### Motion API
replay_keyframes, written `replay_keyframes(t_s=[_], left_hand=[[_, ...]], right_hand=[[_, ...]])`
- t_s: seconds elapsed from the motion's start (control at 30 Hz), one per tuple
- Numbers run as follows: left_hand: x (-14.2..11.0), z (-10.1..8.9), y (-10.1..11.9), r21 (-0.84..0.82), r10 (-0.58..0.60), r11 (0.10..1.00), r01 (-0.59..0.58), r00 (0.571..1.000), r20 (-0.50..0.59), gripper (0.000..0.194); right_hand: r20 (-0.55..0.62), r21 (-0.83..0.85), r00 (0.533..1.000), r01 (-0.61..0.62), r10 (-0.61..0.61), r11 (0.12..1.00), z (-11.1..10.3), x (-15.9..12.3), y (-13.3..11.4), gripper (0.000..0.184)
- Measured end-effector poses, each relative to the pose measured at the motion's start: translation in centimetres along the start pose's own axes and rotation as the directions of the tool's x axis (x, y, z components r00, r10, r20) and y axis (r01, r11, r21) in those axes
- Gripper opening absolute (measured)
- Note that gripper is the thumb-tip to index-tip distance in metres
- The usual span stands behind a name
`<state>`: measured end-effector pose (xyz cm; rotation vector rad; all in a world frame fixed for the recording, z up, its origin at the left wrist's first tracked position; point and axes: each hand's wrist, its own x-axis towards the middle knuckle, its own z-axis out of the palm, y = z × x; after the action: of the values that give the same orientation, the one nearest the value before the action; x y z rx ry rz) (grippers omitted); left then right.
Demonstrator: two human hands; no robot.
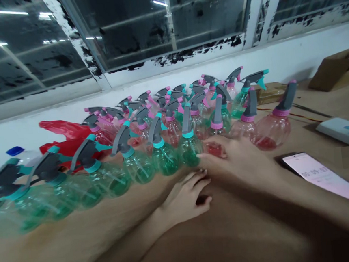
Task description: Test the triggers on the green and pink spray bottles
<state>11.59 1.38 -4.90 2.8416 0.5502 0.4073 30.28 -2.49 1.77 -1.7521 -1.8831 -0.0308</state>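
Around the body of a pink spray bottle (214, 149) in the front row, my right hand (241, 160) has its fingers wrapped. The bottle stands upright with a pink collar and grey trigger head, partly hidden by the hand. My left hand (188, 197) is low over the table, fingers loosely curved and apart, holding nothing. Just beyond it is a green spray bottle (191, 150) with a turquoise collar. More green bottles, such as this green spray bottle (165, 160), line up leftward. To the right of my right hand stands another pink spray bottle (274, 130).
Several more pink and green spray bottles crowd behind the front row. A red plastic bag (66, 132) and a blue-capped bottle (28, 156) are at left. At right are a lit phone (322, 177), a white device (345, 129) and a cardboard box (334, 68). A wall with windows stands behind.
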Motion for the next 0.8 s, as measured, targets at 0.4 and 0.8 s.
replay_keyframes(t_s=[0.4,0.8], left_hand=[[-0.1,1.2,1.1,0.145,-0.053,0.988,0.058,0.998,-0.036,0.038],[-0.1,1.7,0.6,0.169,-0.062,0.983,0.067,0.998,-0.034,0.037]], right_hand=[[-0.137,-0.014,0.980,-0.148,0.145,0.989,-1.3,1.2,5.2,0.037],[-0.143,-0.102,0.954,-0.277,0.262,0.955,1.6,2.8,3.6,0.071]])
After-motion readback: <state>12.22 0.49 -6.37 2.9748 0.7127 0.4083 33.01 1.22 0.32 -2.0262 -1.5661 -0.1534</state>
